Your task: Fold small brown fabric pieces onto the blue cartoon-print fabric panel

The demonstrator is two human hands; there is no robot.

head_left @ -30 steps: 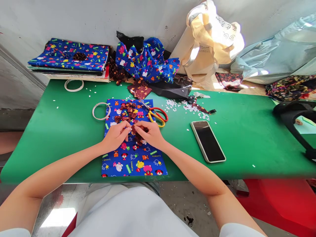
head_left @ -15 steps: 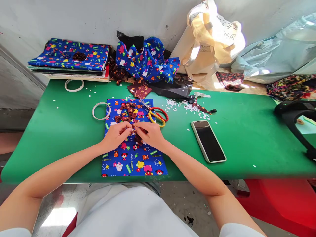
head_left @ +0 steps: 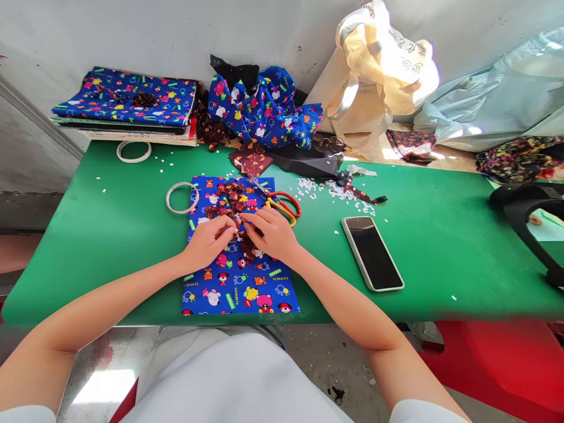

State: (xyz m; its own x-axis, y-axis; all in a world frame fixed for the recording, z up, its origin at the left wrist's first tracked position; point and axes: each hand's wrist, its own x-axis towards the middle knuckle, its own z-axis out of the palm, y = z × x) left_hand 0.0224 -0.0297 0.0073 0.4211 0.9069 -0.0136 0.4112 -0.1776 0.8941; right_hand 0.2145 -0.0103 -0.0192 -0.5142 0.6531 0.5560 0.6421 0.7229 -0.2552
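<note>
My left hand is closed in a pinch on a small white scrap, over a blue cartoon-print cloth. Close beside it, my right hand has its fingers partly bent and its thumb and index tips apart, with nothing clear between them. Brown patterned fabric pieces lie gathered on the cloth beyond the hands, and more brown fabric shows beneath my right fingers. Scissors with red and yellow handles rest at the cloth's far right corner, just past my right hand.
Two tape rolls lie to the left. A phone is on the green table at right, near scattered white bits. Behind are folded cloth, crumpled cloth, glasses and a cream bag.
My right hand has shifted slightly up and away from my left, and its fingers have loosened and spread. My left hand keeps its pinch in nearly the same place.
</note>
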